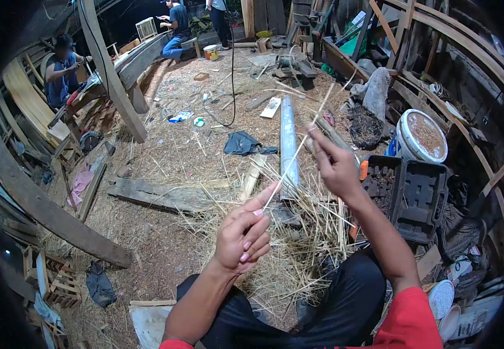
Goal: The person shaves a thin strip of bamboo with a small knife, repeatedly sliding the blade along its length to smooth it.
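A thin pale strip (292, 161) runs slantwise between my two hands. My left hand (245, 235) is closed on its lower end, with the index finger stretched along it. Higher and to the right, my right hand (334, 163) pinches the strip near its upper part; a second pale piece (324, 99) sticks up past those fingertips. Below and between my hands lies a loose heap of straw-like strips and shavings (304, 250). Behind the strip, a long grey pole (287, 134) lies on the ground.
An open black case (417, 200) and a white bucket (420, 136) stand at right. A weathered plank (159, 195) lies at left, beyond it a slanting post (109, 70). Several people are farther back, one seated at left (61, 75). Black plastic (245, 143) lies ahead.
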A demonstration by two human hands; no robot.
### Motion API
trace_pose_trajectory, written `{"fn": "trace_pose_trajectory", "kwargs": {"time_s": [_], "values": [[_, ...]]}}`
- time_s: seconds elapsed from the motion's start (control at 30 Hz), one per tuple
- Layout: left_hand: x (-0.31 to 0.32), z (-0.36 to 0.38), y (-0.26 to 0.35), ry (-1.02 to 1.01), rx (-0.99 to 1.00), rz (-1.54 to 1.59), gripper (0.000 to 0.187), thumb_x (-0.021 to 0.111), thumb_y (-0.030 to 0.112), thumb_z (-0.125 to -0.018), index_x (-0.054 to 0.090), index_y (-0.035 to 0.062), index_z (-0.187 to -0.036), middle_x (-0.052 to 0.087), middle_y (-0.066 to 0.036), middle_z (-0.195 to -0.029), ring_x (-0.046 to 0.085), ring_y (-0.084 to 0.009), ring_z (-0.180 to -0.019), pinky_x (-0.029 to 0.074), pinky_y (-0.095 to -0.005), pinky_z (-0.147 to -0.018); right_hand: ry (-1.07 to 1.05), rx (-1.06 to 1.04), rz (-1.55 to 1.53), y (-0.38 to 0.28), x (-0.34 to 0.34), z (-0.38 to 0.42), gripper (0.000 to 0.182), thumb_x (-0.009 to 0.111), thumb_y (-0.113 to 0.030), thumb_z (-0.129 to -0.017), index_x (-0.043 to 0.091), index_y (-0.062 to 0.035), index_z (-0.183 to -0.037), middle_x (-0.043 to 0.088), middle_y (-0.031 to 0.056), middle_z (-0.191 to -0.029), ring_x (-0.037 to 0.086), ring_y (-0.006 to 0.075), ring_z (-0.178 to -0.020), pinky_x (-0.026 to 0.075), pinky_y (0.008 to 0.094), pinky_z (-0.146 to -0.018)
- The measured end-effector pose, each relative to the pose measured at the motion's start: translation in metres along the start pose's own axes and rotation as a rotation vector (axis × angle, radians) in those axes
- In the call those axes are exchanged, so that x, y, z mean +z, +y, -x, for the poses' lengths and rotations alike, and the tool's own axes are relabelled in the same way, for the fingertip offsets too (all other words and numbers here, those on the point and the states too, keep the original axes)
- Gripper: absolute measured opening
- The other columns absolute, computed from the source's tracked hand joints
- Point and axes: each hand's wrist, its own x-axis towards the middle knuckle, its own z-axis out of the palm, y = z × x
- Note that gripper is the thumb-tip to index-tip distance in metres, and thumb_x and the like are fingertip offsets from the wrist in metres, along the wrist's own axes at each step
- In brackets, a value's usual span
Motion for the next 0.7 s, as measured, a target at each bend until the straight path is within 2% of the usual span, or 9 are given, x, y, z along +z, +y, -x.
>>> {"fn": "trace_pose_trajectory", "kwargs": {"time_s": [0.1, 0.17, 0.23, 0.27, 0.33, 0.47, 0.57, 0.6, 0.7], "values": [[-0.004, -0.006, 0.001, 0.042, 0.016, 0.038, 0.054, 0.029, 0.006, -0.098, 0.022, 0.0046, -0.152, 0.031, 0.004, -0.05, 0.027, -0.0055, -0.031, 0.027, -0.0197, -0.03, -0.018, 0.063, -0.067, -0.003, 0.002, 0.005, 0.041, 0.056, -0.01, -0.093, 0.057, -0.0126, -0.133, 0.066, 0.0175, -0.079, 0.063, 0.0255, -0.059, 0.052, 0.0365, -0.06], [-0.01, -0.01, -0.001, 0.092, 0.034, 0.11, 0.052, 0.028, 0.007, -0.099, 0.025, 0.0053, -0.15, 0.032, 0.004, -0.051, 0.028, -0.0056, -0.031, 0.027, -0.0197, -0.03, -0.222, 0.057, -0.103, -0.032, 0.009, 0.02, 0.044, 0.057, -0.008, -0.091, 0.055, -0.0135, -0.135, 0.065, 0.0168, -0.078, 0.063, 0.0264, -0.059, 0.052, 0.0367, -0.06], [-0.015, -0.013, -0.001, 0.148, 0.043, 0.206, 0.047, 0.028, 0.008, -0.1, 0.031, 0.0057, -0.147, 0.033, 0.003, -0.052, 0.029, -0.0058, -0.031, 0.026, -0.0196, -0.029, -0.402, -0.207, -0.169, -0.058, 0.013, 0.027, 0.051, 0.059, -0.007, -0.088, 0.053, -0.0158, -0.138, 0.065, 0.0149, -0.078, 0.064, 0.0276, -0.062, 0.052, 0.0372, -0.06], [-0.011, -0.013, 0.001, 0.131, 0.054, 0.218, 0.04, 0.03, 0.007, -0.1, 0.045, 0.0063, -0.137, 0.033, 0.004, -0.052, 0.026, -0.0056, -0.031, 0.024, -0.0194, -0.03, -0.425, -0.235, -0.163, -0.059, 0.012, 0.027, 0.053, 0.059, -0.006, -0.087, 0.052, -0.0169, -0.138, 0.065, 0.0143, -0.078, 0.064, 0.028, -0.064, 0.052, 0.0376, -0.061], [-0.015, -0.011, 0.0, 0.085, 0.056, 0.238, 0.039, 0.03, 0.007, -0.1, 0.046, 0.0063, -0.135, 0.033, 0.004, -0.051, 0.027, -0.0057, -0.031, 0.024, -0.0194, -0.029, -0.475, -0.292, -0.153, -0.06, 0.013, 0.028, 0.057, 0.06, -0.006, -0.085, 0.051, -0.019, -0.14, 0.065, 0.013, -0.078, 0.064, 0.0287, -0.066, 0.052, 0.0383, -0.061], [-0.015, -0.009, 0.003, 0.05, 0.059, 0.17, 0.04, 0.029, 0.008, -0.1, 0.044, 0.0054, -0.136, 0.033, 0.004, -0.051, 0.027, -0.0056, -0.031, 0.025, -0.0192, -0.029, -0.299, -0.297, -0.095, -0.049, 0.015, 0.027, 0.06, 0.062, -0.006, -0.084, 0.05, -0.0208, -0.141, 0.063, 0.011, -0.076, 0.063, 0.0287, -0.065, 0.052, 0.0389, -0.059], [-0.006, -0.005, 0.003, 0.035, 0.057, 0.159, 0.045, 0.029, 0.008, -0.099, 0.038, 0.0042, -0.143, 0.031, 0.004, -0.05, 0.027, -0.0053, -0.031, 0.026, -0.019, -0.029, -0.427, -0.317, 0.01, -0.058, 0.009, 0.031, 0.057, 0.061, -0.006, -0.085, 0.051, -0.0187, -0.14, 0.065, 0.0113, -0.079, 0.064, 0.0288, -0.065, 0.052, 0.039, -0.06], [-0.006, -0.005, 0.004, 0.02, 0.047, 0.153, 0.047, 0.028, 0.008, -0.099, 0.033, 0.0047, -0.146, 0.031, 0.003, -0.05, 0.027, -0.0056, -0.031, 0.026, -0.0193, -0.029, -0.413, -0.296, -0.011, -0.057, 0.004, 0.026, 0.052, 0.059, -0.006, -0.086, 0.054, -0.0147, -0.137, 0.068, 0.0149, -0.087, 0.066, 0.0299, -0.07, 0.053, 0.0378, -0.063], [-0.006, -0.005, 0.005, -0.001, 0.024, 0.136, 0.054, 0.027, 0.006, -0.098, 0.022, 0.0054, -0.151, 0.031, 0.003, -0.05, 0.027, -0.0062, -0.031, 0.026, -0.0201, -0.03, -0.15, -0.209, -0.031, -0.033, 0.008, 0.011, 0.05, 0.058, 0.003, -0.084, 0.057, -0.0076, -0.133, 0.07, 0.0151, -0.097, 0.069, 0.024, -0.077, 0.053, 0.0325, -0.07]]}}
